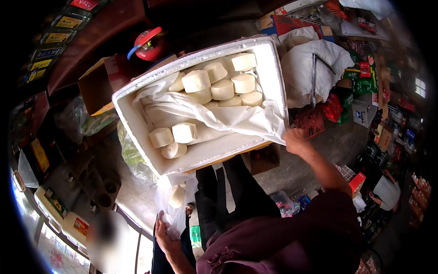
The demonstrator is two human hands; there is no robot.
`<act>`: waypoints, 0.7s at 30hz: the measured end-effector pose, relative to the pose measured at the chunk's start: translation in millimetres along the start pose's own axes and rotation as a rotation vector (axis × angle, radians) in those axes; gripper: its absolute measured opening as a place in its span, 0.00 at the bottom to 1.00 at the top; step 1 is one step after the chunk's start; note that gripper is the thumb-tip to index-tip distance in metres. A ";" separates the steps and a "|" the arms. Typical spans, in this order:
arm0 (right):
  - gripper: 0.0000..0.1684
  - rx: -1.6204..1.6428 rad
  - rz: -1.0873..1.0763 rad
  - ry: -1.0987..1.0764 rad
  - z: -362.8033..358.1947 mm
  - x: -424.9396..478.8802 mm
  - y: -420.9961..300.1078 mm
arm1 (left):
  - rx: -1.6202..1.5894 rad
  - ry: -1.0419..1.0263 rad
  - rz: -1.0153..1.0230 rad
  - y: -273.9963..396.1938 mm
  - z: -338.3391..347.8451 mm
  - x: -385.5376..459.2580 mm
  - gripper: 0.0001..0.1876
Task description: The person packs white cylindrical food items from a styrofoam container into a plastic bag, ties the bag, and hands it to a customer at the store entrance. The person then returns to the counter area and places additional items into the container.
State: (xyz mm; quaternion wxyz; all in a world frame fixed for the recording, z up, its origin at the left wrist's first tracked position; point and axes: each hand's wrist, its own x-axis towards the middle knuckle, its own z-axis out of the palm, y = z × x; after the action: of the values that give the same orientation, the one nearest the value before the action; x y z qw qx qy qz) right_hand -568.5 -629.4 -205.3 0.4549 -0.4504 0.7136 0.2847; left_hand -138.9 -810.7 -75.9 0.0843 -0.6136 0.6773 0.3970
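Observation:
A white foam box [219,148] lies open before me, with several pale steamed buns [222,89] heaped at its far side. Three more buns [174,149] sit in the near left corner. A white cloth [205,113] runs across the middle, partly over the heap. At the box's right edge my right hand [297,141] grips a corner of this cloth. My left hand [165,233], below the box's near left corner, holds a thin white plastic bag [175,219] with at least one bun inside.
Behind the box stands a red fire extinguisher [149,44]. An open cardboard box [99,85] is at the left. White cloth covers something [308,65] at the right, near a red crate [309,121]. A person [386,191] is at the far right; another is at the lower left.

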 end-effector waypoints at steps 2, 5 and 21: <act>0.11 -0.022 0.066 -0.088 -27.7 0.4 6.3 | -0.018 -0.008 -0.034 1.3 1.4 1.7 0.18; 0.15 0.168 0.006 0.136 -72.2 34.9 6.6 | -0.008 0.020 -0.003 5.2 4.1 2.9 0.19; 0.29 0.014 -0.150 0.964 -73.8 189.5 -25.0 | -0.668 0.073 -0.429 0.9 17.8 1.5 0.17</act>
State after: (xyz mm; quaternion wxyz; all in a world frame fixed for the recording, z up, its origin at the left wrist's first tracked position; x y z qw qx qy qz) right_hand -609.2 -773.2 -345.5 0.0949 -0.5781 0.8104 0.0052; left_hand -146.7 -800.5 -88.3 -0.0630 -0.7486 0.3698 0.5467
